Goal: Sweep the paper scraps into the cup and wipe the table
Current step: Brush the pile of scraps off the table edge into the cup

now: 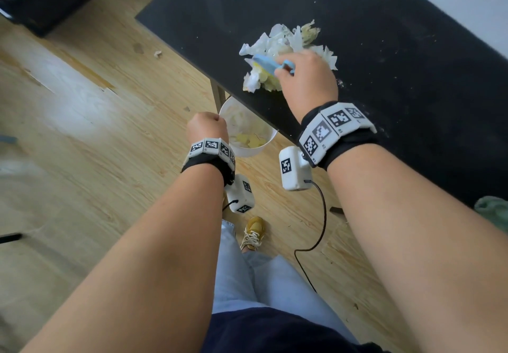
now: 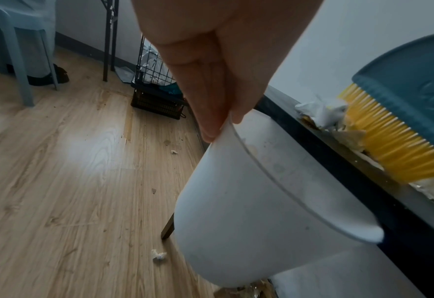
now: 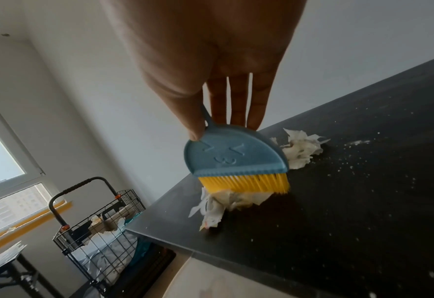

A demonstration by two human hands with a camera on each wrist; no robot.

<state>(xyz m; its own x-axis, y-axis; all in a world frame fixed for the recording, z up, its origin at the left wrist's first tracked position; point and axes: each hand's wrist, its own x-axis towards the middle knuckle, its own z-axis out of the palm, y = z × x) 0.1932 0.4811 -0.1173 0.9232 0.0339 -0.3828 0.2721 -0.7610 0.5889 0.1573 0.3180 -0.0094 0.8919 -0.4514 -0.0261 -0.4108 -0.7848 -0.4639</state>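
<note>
Head view shows me mid-sweep — my right grip (image 1: 305, 77) clasps the brush (image 3: 234, 159), my left grip (image 1: 207, 128) pinches the cup (image 1: 248, 130) rim below the desk (image 1: 412, 77) edge, some paper scraps (image 1: 286, 47) already inside, most still heaped — wiping not yet begun.

the blue brush (image 3: 234, 153) at mid-frame in the right wrist view bears a raised face that reads like "v 3 v"; the wristbands (image 1: 334, 130) carry only square code markers.
</note>
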